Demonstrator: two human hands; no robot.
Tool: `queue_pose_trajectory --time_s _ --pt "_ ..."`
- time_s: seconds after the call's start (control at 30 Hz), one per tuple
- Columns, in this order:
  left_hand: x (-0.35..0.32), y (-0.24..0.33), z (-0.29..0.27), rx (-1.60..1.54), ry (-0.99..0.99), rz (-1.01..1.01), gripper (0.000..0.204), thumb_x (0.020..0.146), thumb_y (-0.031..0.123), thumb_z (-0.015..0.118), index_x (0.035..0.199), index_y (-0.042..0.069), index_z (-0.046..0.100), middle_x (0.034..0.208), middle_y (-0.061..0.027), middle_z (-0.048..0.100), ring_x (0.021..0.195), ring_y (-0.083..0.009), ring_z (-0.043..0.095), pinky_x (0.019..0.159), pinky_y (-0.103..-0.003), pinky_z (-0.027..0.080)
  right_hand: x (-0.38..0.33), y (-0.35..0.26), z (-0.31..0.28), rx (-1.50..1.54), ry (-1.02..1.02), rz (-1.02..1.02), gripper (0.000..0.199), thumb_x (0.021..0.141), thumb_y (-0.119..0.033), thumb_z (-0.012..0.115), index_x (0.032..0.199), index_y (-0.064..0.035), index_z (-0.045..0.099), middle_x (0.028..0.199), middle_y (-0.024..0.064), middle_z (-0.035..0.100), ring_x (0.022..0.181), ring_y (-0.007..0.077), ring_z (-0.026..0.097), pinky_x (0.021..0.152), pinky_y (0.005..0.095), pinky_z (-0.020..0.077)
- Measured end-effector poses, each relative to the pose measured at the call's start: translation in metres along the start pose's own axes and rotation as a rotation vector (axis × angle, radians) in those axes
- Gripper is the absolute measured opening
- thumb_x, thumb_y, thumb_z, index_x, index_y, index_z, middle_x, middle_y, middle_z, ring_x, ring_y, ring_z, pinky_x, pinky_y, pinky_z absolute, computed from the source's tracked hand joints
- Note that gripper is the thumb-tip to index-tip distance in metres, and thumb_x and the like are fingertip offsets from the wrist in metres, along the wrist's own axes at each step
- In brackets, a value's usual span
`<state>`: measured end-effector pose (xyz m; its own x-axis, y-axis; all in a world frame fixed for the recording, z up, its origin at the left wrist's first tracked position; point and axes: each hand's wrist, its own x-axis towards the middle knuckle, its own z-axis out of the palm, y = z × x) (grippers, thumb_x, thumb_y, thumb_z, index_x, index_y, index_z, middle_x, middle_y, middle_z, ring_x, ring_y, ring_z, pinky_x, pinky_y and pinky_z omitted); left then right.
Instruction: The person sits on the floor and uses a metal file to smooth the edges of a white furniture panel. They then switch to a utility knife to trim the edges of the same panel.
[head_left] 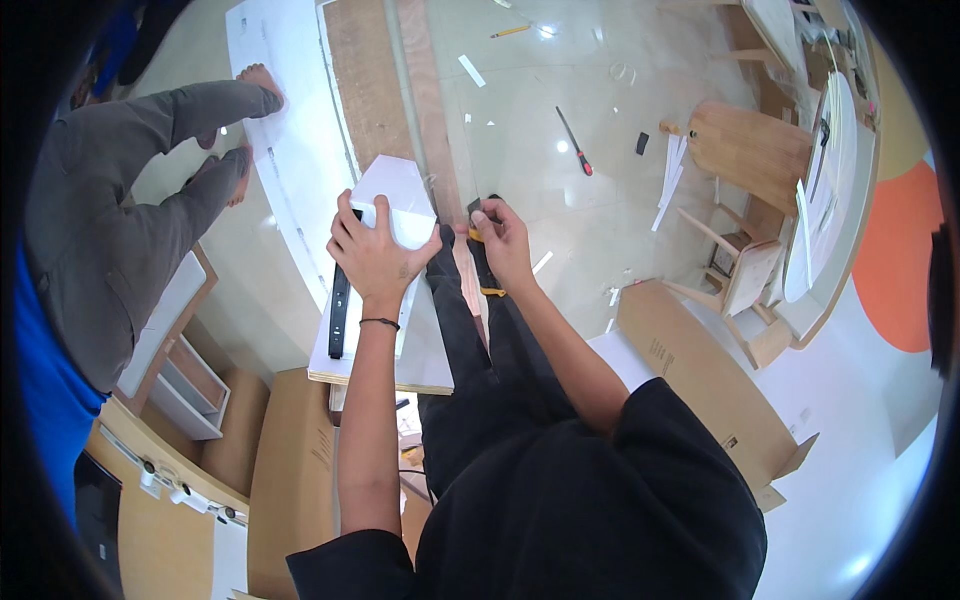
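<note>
1. The long white board [300, 170] runs up and away from the person, bending with the lens; a second person in a grey sleeve [190, 105] presses both hands on its far end.
2. A brown wooden plank [365, 80] lies just beside the board, on its right.
3. The flat brown cardboard box [700, 385] rests on the glossy pale floor [590, 215] to the person's right, well apart from the hands.
4. The pale wooden chair [745, 150] stands farther off on the floor.
5. The white rectangular panel [395, 190] lies on the near end of the surface [380, 372], tilted across the board.
6. The left hand [375, 255] lies flat on that panel, fingers spread and pressing down, closed round nothing.
7. The black straight bar [338, 315] lies along the panel's left edge, partly under the left hand's fingers.
8. The right hand [503, 240] sits just right of the panel, fingers curled and pinched on a small black and yellow tool [474, 222], most of it hidden.
9. The red-handled black knife [573, 142] lies on the floor beyond.
</note>
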<state>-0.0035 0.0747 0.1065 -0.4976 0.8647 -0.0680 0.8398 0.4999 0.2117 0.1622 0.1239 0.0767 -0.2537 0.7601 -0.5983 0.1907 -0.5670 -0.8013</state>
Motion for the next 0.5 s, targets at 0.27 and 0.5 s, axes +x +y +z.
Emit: queue_pose_trajectory --time_s 0.27,0.5 --pt "-0.003 0.003 0.004 0.048 -0.004 0.009 0.072 0.061 0.059 0.075 0.114 0.013 0.061 0.136 -0.0174 0.043 0.112 -0.0383 0.047 0.09 -0.047 0.038 0.067 0.057 0.012 -0.184 -0.021 0.068 0.024 0.096 -0.01 0.059 0.114 0.0056 0.058 0.094 0.0126 0.068 0.079 0.0207 0.073 0.071 0.029 0.0534" --pt "-0.004 0.003 0.008 0.112 0.077 0.098 0.071 0.06 0.06 0.075 0.111 0.013 0.061 0.135 -0.0192 0.045 0.107 -0.0382 0.048 0.083 -0.045 0.039 0.076 0.083 0.015 -0.2 -0.073 0.053 0.023 0.094 -0.009 0.06 0.113 0.0047 0.061 0.092 0.0133 0.072 0.079 0.0194 0.073 0.069 0.0298 0.0533"
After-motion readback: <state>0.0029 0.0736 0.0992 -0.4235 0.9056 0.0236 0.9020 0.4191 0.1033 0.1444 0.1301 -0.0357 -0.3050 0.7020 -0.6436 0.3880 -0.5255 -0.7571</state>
